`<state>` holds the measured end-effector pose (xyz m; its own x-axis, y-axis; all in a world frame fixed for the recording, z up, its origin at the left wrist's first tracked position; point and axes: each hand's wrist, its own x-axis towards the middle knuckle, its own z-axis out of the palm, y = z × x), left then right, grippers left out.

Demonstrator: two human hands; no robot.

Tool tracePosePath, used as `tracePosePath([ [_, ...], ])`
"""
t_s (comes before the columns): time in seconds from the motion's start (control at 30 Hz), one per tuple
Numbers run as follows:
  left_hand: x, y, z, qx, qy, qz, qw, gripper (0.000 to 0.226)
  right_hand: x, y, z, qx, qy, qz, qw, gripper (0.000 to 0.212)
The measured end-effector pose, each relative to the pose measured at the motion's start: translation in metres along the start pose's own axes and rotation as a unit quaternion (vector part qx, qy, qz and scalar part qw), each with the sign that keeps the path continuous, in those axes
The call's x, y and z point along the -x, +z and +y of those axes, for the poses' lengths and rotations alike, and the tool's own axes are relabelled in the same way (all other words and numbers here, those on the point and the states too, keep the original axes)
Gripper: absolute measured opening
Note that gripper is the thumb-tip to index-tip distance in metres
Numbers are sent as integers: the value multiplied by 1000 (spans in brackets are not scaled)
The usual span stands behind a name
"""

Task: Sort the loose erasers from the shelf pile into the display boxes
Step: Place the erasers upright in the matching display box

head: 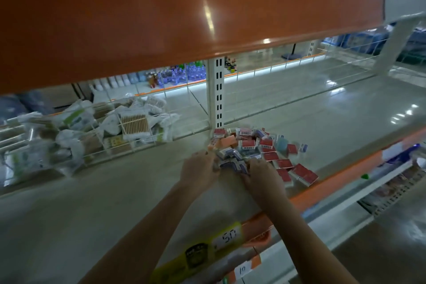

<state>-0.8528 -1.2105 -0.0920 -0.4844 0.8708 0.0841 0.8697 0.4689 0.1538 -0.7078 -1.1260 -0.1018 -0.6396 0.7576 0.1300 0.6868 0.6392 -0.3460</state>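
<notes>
Upper shelf [161,18]: orange front edge, fills the top of the view, glossy with light reflections.
Shelf [92,191]: pale surface, orange front edge, both forearms reach in over it from below.
Wire bin [96,136]: left rear of the shelf, white wire walls, packed with clear bags of cotton swabs [134,123].
Upright [217,92]: white slotted post at the shelf's back, directly behind the pile.
Erasers [258,147]: loose pile at the shelf's rear centre, spreading right toward the front edge; red-sleeved ones lie along the right side, blue-sleeved ones near the hands, one light blue piece stands among them. Display boxes not identifiable.
Left hand [199,169]: at the pile's near left edge, fingers curled in against the blue erasers; blur hides whether the grip is closed on any, cannot tell.
Right hand [260,174]: just beside the left, at the pile's near edge, fingers curled over blue erasers; grip likewise cannot tell.
Price tag [227,236]: yellow strip on the front edge, handwritten "50".
Lower tag [243,268]: small white label below, reads "10".
</notes>
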Motion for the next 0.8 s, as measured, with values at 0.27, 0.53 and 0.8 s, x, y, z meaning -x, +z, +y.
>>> tracePosePath([
  [0.27, 5, -12, -10, 74, 1, 59, 996, 26, -3, -13, 5, -66, -35, 14, 997, 16],
  [0.53, 45, -43, -56, 118, 19, 143, 983, 16, 3, -24, -30, -111, -83, 1, 990, 23],
  [0.8, 124, -77, -126, 120, -59, 175, 975, 18, 17, -7, -118, -162, -201, -21, 966, 13],
])
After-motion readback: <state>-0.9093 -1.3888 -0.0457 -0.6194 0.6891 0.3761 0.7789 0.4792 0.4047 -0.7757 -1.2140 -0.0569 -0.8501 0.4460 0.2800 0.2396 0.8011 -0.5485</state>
